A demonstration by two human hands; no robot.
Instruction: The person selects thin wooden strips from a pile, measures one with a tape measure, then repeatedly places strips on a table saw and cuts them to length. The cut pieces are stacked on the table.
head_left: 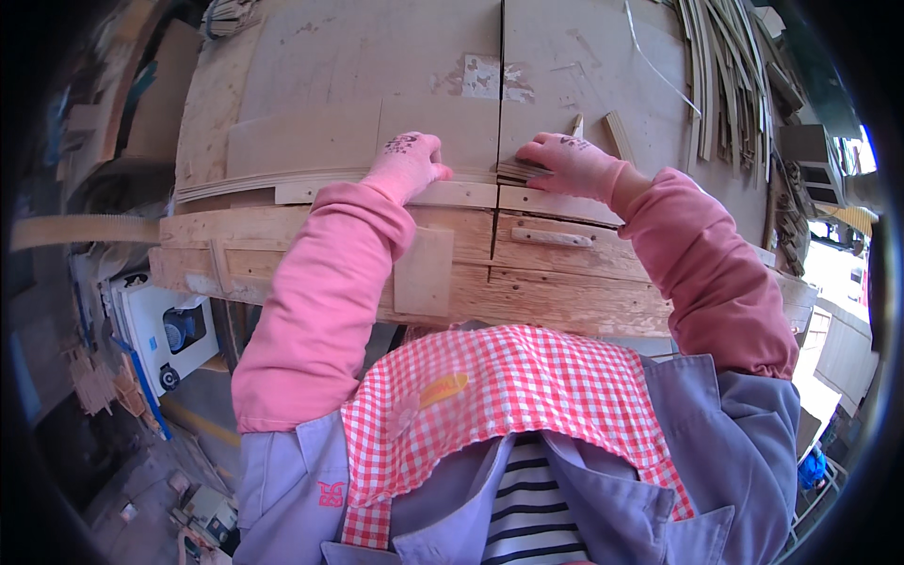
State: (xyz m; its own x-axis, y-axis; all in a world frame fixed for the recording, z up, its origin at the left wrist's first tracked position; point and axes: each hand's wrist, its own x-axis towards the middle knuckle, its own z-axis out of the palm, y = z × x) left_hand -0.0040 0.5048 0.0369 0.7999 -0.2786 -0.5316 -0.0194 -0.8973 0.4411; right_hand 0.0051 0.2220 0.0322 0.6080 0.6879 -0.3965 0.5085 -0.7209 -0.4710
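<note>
Left hand [407, 169], in the head view, is pink-gloved, with its fingers curled in toward the thumb; whether they pinch anything cannot be told. Right hand [573, 166], gloved alike, has its fingers reaching leftward over the ends of thin layered strips [514, 175], its thumb lower down; a firm hold on them cannot be confirmed.

As a judgement, the chief risk is slipping: if the right hand bears unevenly on the narrow layers, they could slide over one another or fall out of line. The dark slot [500, 85] between the two hands, just left of the right fingertips, could catch a strip end or a glove tip; no blade shows in it. Loose wood offcuts [618, 136] just beyond the right hand could be knocked by its knuckles.

As for place, the layered strips lie at the right hand's fingertips, and similar long strips [273, 181] run leftward from beside the left hand's wrist. A pale rail [457, 194] passes just on the near side of both hands. Beyond them spreads the surface [330, 56], with a bundle of slats [720, 85] well to the right hand's right.
</note>
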